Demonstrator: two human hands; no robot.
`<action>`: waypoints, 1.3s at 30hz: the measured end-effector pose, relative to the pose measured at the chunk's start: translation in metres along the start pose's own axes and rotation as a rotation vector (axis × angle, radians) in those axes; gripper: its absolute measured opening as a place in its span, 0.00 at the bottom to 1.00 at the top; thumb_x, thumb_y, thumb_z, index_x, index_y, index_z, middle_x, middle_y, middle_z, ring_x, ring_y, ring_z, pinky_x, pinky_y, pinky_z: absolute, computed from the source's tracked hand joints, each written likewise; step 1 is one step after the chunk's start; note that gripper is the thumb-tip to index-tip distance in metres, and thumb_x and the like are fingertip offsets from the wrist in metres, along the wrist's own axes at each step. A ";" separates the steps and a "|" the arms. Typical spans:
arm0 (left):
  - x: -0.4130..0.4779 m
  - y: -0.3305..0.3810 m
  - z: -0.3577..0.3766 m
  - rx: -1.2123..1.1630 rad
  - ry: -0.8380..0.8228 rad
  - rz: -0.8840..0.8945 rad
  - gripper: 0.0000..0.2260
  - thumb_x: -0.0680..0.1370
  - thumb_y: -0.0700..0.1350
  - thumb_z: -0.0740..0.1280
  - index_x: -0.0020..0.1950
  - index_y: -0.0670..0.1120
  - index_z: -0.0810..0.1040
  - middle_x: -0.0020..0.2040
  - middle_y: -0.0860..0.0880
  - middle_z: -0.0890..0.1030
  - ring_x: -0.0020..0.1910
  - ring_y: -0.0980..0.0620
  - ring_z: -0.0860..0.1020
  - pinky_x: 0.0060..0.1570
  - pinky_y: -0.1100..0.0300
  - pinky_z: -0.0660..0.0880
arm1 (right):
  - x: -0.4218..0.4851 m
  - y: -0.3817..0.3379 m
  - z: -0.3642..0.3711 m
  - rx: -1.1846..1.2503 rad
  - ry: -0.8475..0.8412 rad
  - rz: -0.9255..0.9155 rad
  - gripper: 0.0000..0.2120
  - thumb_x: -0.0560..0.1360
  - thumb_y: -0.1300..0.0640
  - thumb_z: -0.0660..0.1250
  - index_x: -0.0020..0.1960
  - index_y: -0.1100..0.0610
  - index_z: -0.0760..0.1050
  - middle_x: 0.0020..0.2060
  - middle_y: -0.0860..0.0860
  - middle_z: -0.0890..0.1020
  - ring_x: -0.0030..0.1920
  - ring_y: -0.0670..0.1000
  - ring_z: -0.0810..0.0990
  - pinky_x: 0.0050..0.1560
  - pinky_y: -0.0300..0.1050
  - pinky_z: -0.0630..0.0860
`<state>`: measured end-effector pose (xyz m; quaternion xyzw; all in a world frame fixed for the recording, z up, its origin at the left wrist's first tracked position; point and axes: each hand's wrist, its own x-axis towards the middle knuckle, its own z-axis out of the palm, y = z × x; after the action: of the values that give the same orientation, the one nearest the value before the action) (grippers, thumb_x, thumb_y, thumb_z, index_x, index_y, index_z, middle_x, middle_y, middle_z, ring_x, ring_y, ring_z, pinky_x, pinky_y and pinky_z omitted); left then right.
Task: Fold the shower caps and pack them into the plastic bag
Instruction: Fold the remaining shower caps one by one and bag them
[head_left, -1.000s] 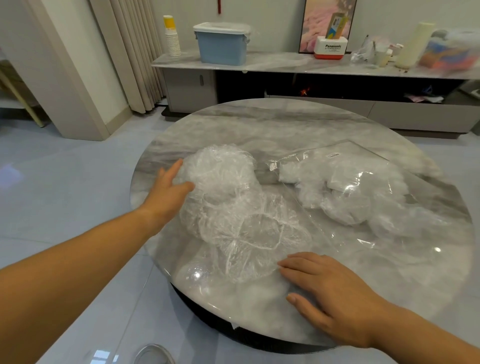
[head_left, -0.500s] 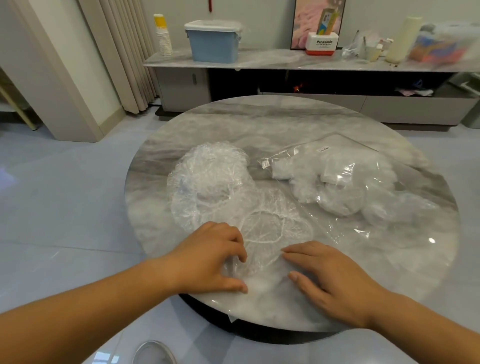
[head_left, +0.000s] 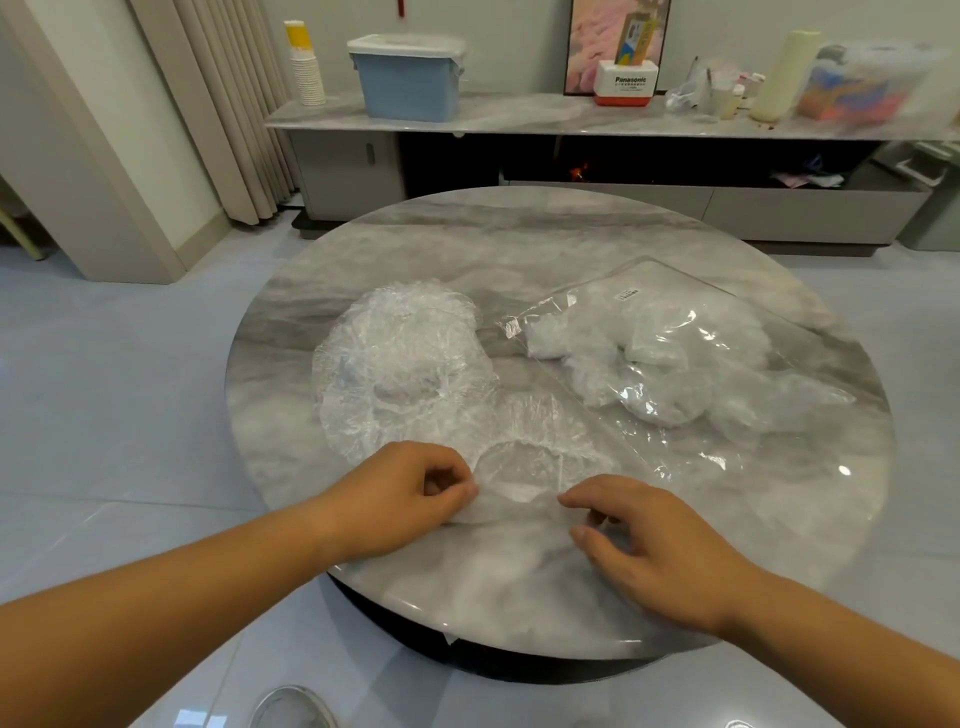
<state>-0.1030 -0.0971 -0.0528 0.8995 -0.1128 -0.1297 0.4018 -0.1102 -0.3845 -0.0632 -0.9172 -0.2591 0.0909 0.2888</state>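
The round bench (head_left: 545, 244) is grey, veined marble; the shower caps (head_left: 400, 364) and plastic bag (head_left: 691, 364) are clear; the tub (head_left: 410, 80) is blue, white-lidded.

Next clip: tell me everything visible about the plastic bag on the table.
The plastic bag is clear, glossy film lying flat on the right side of the round marble table. A small white label sits near its far edge. Crumpled whitish shower caps show through it, bunched toward the far end. Its near left edge runs beside the loose shower caps.
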 end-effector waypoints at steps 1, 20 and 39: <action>0.002 0.002 -0.001 -0.034 0.009 -0.035 0.05 0.80 0.48 0.70 0.46 0.51 0.84 0.42 0.54 0.85 0.42 0.57 0.83 0.48 0.60 0.80 | 0.001 0.000 0.000 -0.001 -0.001 0.012 0.21 0.78 0.40 0.61 0.67 0.45 0.76 0.54 0.33 0.77 0.55 0.38 0.76 0.57 0.35 0.73; 0.020 -0.007 0.012 0.156 0.135 -0.113 0.06 0.81 0.50 0.67 0.46 0.50 0.76 0.33 0.55 0.76 0.30 0.60 0.72 0.35 0.66 0.69 | -0.002 -0.009 0.010 -0.290 -0.118 -0.327 0.23 0.83 0.41 0.55 0.75 0.46 0.69 0.76 0.39 0.65 0.79 0.43 0.54 0.76 0.47 0.62; 0.014 -0.005 0.022 0.352 0.262 -0.136 0.29 0.71 0.65 0.72 0.67 0.57 0.67 0.60 0.55 0.62 0.63 0.53 0.63 0.65 0.59 0.59 | 0.015 -0.017 0.006 -0.048 0.011 -0.208 0.22 0.80 0.38 0.57 0.65 0.46 0.79 0.64 0.38 0.77 0.68 0.38 0.69 0.69 0.45 0.68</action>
<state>-0.0965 -0.1136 -0.0732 0.9704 -0.0198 -0.0169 0.2400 -0.1068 -0.3620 -0.0583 -0.8924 -0.3536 0.0490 0.2759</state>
